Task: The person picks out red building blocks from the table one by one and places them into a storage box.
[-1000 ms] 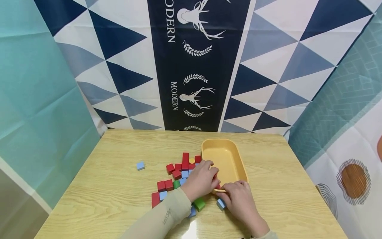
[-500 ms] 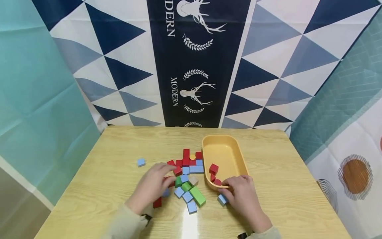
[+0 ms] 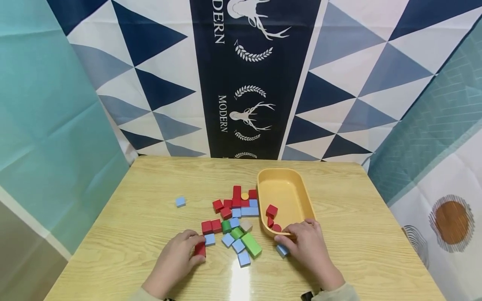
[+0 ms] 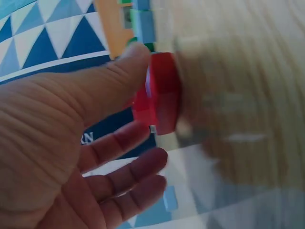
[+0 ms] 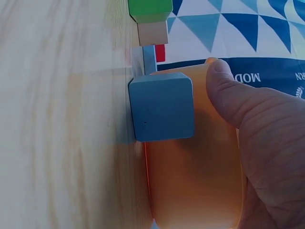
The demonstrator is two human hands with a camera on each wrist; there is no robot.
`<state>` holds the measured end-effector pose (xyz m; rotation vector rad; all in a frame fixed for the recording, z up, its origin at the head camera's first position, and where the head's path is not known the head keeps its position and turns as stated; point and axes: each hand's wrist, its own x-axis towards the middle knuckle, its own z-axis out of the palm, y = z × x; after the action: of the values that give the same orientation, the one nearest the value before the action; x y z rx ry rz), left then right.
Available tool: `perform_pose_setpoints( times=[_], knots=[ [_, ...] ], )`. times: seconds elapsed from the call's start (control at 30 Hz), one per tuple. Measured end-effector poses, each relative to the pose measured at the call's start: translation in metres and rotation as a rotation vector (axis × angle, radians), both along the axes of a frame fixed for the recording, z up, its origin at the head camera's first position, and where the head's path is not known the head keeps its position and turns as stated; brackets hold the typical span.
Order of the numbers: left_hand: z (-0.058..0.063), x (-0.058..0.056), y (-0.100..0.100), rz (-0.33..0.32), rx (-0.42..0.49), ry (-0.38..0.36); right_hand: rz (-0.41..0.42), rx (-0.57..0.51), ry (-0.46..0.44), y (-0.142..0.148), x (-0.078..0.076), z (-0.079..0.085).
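Observation:
My left hand (image 3: pixel 174 258) is at a red block (image 3: pixel 200 248) at the near left of the block group. Its thumb and index finger stand on either side of the block, fingertips right at its edges; the other fingers are spread in the left wrist view, where the red block (image 4: pixel 165 94) lies just past the fingertips. With my right hand (image 3: pixel 306 248) I grip the near rim of a yellow tray (image 3: pixel 304 190), thumb outside and fingers over the edge. Inside the tray lie a red cube (image 3: pixel 271 210) and two more red pieces. A blue block (image 5: pixel 162 107) sits below that hand.
Several red, blue and green blocks lie left of the tray, among them a long green block (image 3: pixel 251 246), a long blue block (image 3: pixel 249 212) and a yellow disc (image 3: pixel 244 196). One blue block (image 3: pixel 180 202) lies apart at the left. A patterned cloth (image 3: pixel 248 83) hangs behind the table.
My left hand has left the tray, where red pieces now show, and moved left and nearer to the red block at the near left. My right hand still holds the tray rim.

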<state>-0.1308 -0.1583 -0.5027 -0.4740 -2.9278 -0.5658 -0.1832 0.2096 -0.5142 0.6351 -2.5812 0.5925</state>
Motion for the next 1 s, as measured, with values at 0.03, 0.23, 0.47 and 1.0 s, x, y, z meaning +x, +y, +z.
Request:
perform_pose_setpoints(
  times=[0.03,0.23,0.47,1.0],
  knots=[
    [-0.002,-0.001,0.000,0.003,-0.011,-0.004,0.001,0.002,0.000,0.000,0.000,0.000],
    [-0.005,-0.008,0.001,0.001,-0.006,-0.045,-0.008,0.004,0.004,-0.001,0.001,0.001],
    [0.007,-0.013,-0.001,0.006,-0.040,-0.054,-0.012,0.005,0.002,0.000,0.000,-0.001],
    [0.061,-0.054,0.079,-0.293,0.042,0.158,-0.085,0.007,-0.046,-0.004,0.004,0.001]
  ],
)
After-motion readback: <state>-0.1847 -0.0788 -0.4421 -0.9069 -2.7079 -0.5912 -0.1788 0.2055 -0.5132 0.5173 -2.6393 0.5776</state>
